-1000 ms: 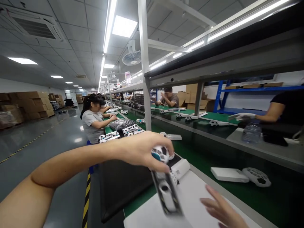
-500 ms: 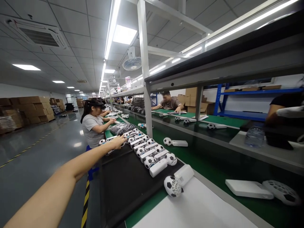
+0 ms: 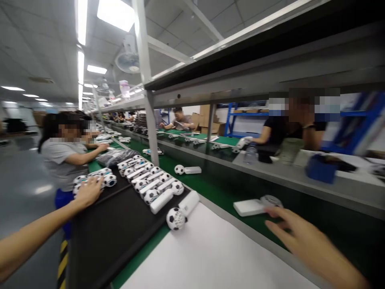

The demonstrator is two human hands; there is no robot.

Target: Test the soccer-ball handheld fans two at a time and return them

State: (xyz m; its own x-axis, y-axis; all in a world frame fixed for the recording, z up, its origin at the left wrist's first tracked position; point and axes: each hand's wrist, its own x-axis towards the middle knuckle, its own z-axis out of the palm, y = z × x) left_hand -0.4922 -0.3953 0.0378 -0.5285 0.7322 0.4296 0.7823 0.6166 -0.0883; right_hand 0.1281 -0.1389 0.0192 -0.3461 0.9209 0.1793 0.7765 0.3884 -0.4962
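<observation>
Right hand point(image 3: 306, 237) newly over the green belt point(image 3: 215, 188), ceiling lights point(image 3: 116, 14) above.

White device point(image 3: 252, 207), round latticed head point(image 3: 272, 200), lying flat on green surface point(image 3: 215, 192), football-patterned devices point(image 3: 110, 180) grouped on black tray point(image 3: 116, 228)

Black rectangular tray point(image 3: 111, 237) lies left of the white rectangular sheet point(image 3: 210, 253); rows of white plastic ball-headed devices point(image 3: 150, 196) along its far right side, bare left hand point(image 3: 90, 190) at its far left. Green conveyor belt point(image 3: 212, 190), right of sheet, bears a flat white plastic device point(image 3: 249, 208); bare right hand point(image 3: 303, 237) before it.
</observation>
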